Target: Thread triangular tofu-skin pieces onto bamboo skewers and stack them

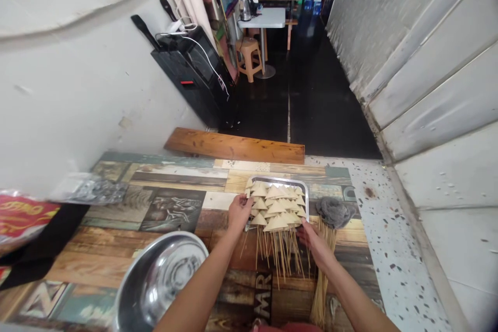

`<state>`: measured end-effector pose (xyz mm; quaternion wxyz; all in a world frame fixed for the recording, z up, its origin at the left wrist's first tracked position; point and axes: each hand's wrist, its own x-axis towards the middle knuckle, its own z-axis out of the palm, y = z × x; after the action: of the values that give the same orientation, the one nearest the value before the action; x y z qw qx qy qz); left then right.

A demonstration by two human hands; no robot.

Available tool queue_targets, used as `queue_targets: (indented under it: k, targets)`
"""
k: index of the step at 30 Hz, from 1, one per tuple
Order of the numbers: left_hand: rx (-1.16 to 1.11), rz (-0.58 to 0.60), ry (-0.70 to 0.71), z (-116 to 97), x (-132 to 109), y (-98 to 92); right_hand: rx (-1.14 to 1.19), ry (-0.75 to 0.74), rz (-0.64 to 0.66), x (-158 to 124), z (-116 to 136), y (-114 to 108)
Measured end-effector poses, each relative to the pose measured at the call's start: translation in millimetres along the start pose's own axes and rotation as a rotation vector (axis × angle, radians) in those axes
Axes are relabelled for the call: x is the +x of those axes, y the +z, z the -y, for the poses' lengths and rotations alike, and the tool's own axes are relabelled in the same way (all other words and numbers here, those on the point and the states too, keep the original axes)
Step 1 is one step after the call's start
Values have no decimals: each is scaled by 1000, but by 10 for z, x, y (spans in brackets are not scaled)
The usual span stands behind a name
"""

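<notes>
A silver metal tray rests on the wood-patterned table. Overlapping rows of pale triangular pieces on thin sticks fill it, and the sticks poke out over the near edge. My left hand grips the tray's left side, thumb by the pieces. At the near right corner my right hand has its fingers around the tray's edge, partly under it. Just right of the tray lies a dark grey mesh-like bundle, with a bunch of loose thin sticks stretching from it toward me.
A large metal bowl stands at the table's near left. Further left are a clear plastic bag and a red package. A wooden plank lies beyond the far edge. White walls flank both sides.
</notes>
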<state>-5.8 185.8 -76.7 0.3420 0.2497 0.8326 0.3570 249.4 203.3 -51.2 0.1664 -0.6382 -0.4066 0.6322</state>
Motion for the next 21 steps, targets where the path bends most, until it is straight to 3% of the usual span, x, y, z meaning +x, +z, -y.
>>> queue_targets:
  k: [3,8,16,21]
  targets:
    - [43,26,-20,-68,-24,47,107,143,101,-46,40,58]
    - [154,87,-7,-129,30,30,231,260,172,-151,-18,52]
    - [217,46,-23,-30,-186,-9,467,343,355,-131,-113,178]
    - [134,41,-103,-10,-360,-48,487,336,377,-154,-122,222]
